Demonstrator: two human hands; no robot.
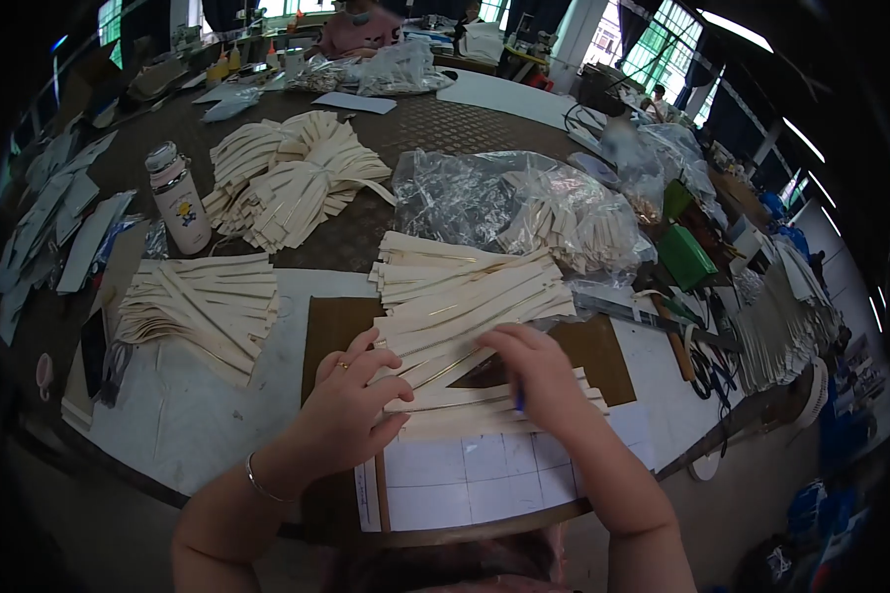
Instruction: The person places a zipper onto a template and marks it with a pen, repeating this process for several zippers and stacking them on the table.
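Long cream strips (465, 282) lie in an overlapping layer in front of me, some with thin gold-coloured lines along them. A smaller group of cream strips (465, 420) lies nearer to me, across the top of a white sheet with a ruled grid (475, 484). My left hand (351, 405) rests at the left ends of the strips, fingers spread, and appears to hold nothing. Over the strips' right part, my right hand (539, 381) has its fingers curled around a slim blue thing (519, 397), mostly hidden by the palm. It looks like a pen.
A brown board (336, 326) lies under the strips. More strip bundles (203, 306) lie left and behind (297, 178), near a bottle (178, 203). Clear plastic bags (455, 193) sit behind. At right are a metal ruler (623, 311), scissors (707, 371) and a green box (684, 257).
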